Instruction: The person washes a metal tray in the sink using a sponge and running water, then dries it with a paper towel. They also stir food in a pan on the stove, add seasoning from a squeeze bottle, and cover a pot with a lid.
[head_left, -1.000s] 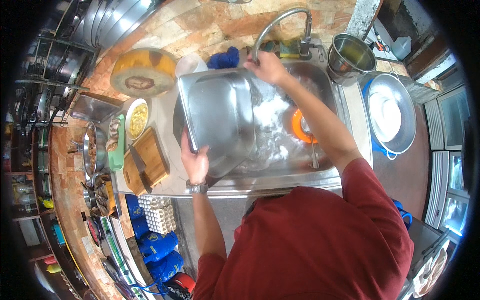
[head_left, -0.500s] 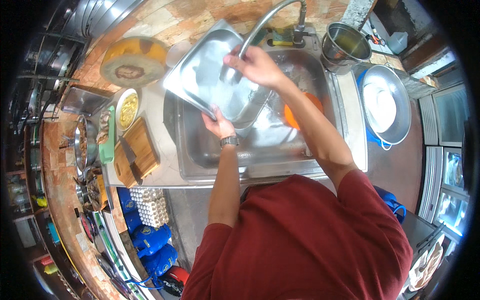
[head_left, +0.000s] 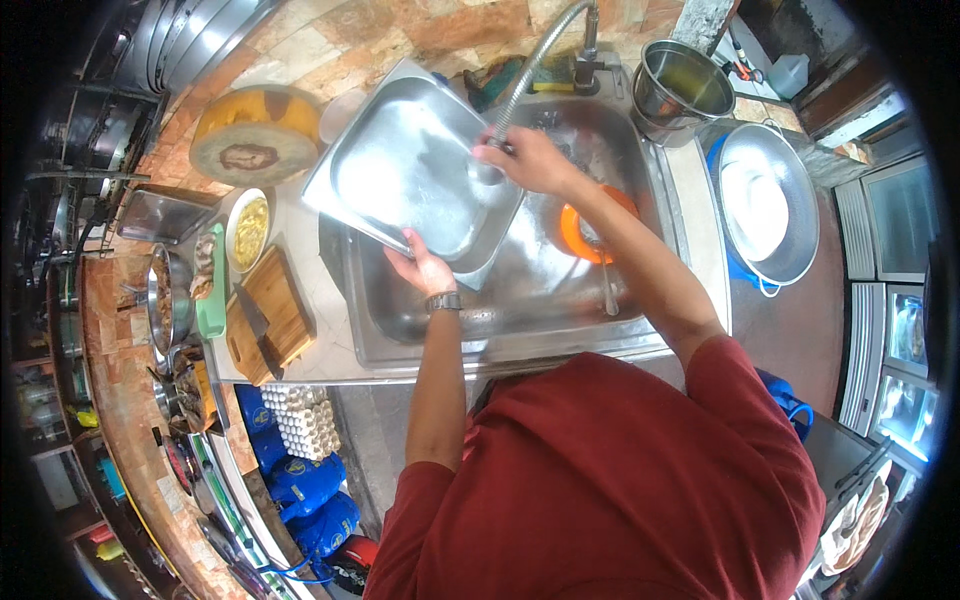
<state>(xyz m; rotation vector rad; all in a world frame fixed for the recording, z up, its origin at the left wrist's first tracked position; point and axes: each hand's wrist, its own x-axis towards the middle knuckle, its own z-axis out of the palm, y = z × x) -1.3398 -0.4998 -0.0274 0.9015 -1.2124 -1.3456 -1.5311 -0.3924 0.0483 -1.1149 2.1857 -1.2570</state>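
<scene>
Over the sink: steel sink [head_left: 520,330] sits at centre frame, its basin largely covered by a rectangular steel tray [head_left: 405,175] tilted up toward 11 o'clock.
Left hand: left hand [head_left: 422,268] grips the tray's near edge at 6 o'clock of the tray, fingers curled under the rim and out of sight.
Right hand: right hand [head_left: 527,160] closes around the hose end of the faucet [head_left: 545,50], held against the tray's 3 o'clock edge; fingertips hidden.
Water: cannot tell whether it runs.
Basin: orange bowl [head_left: 580,235] at 3 o'clock of the left hand, partly behind the right forearm.
Counter, 9 o'clock: wooden boards [head_left: 270,315], contents blurred.
Right side: metal pot [head_left: 680,90], lidded basin [head_left: 770,205].
</scene>
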